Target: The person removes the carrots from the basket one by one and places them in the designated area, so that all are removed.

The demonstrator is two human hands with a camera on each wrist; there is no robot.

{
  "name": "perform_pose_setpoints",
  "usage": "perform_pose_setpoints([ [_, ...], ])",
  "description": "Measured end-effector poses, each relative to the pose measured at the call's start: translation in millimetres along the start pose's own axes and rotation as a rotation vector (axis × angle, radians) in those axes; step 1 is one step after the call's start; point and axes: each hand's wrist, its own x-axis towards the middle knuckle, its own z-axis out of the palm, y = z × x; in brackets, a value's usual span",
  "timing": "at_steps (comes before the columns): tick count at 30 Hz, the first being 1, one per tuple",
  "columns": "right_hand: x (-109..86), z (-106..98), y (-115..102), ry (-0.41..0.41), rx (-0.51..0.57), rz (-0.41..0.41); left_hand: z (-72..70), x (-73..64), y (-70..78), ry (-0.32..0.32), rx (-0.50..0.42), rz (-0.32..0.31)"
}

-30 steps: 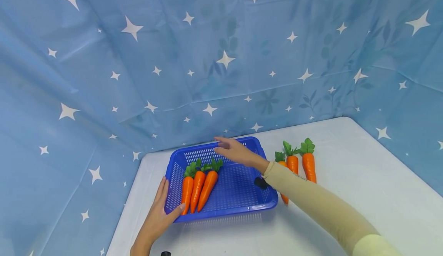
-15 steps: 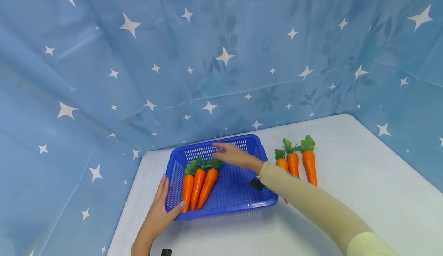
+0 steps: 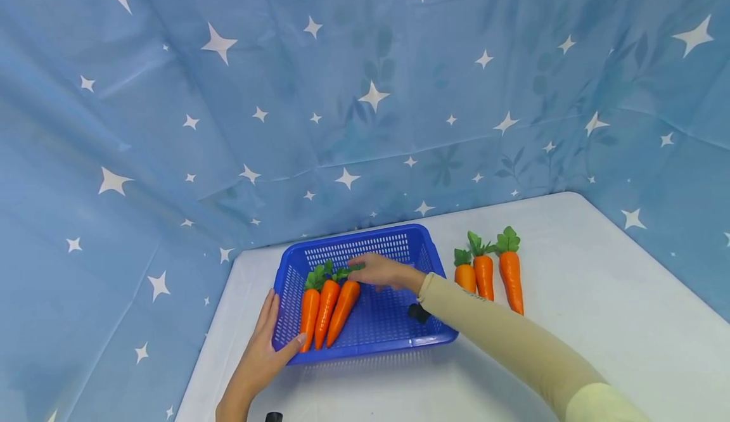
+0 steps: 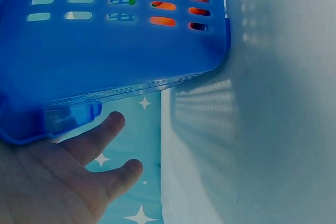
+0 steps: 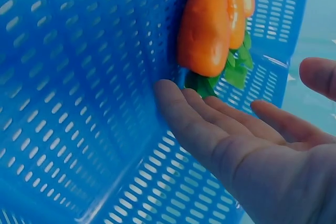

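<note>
A blue plastic basket (image 3: 393, 339) holds three orange carrots with green tops, side by side at its left. My left hand (image 3: 259, 349) rests at the basket's front left corner, thumb over the rim; in the left wrist view its visible fingers (image 4: 113, 124) are straight and spread below the rim. Inside the basket, my right hand (image 3: 384, 271) is at the leafy top of the rightmost carrot (image 3: 344, 308). In the right wrist view, extended fingers (image 5: 191, 124) reach under the leaves (image 5: 202, 83); whether they touch is hard to tell.
Three more carrots (image 3: 483, 276) lie on the white table (image 3: 570, 251) right of the basket, partly behind the right sleeve (image 3: 502, 320). A blue curtain (image 3: 365, 130) with white stars hangs behind and beside the table.
My right hand has come down from above the basket's back rim to the rightmost carrot's leaves inside. The left hand keeps its place on the corner.
</note>
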Motion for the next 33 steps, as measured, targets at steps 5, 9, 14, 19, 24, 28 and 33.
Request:
perform_pose_setpoints([
  [5,1.7,5,4,-0.022,-0.014,0.011,1.6,-1.9,-0.7,-0.007,-0.003,0.007],
  [9,1.8,9,7,-0.036,0.001,0.026,3.2,-4.6,-1.5,-0.007,-0.014,0.007],
  [14,3.6,12,9,-0.002,0.002,0.029,4.3,-4.0,-2.0,-0.004,-0.019,0.008],
  [19,5.2,20,12,0.000,-0.026,0.016,4.9,-4.1,-4.4,0.002,-0.008,0.016],
  [24,4.1,28,13,-0.021,-0.035,0.034,5.4,-5.4,-4.8,-0.003,-0.004,0.009],
  [28,5.2,32,12,-0.021,-0.032,0.039,4.6,-5.0,-4.0,-0.001,-0.006,0.013],
  [33,8.5,37,10,0.010,-0.047,0.041,2.6,-3.8,-3.3,0.001,0.001,0.017],
])
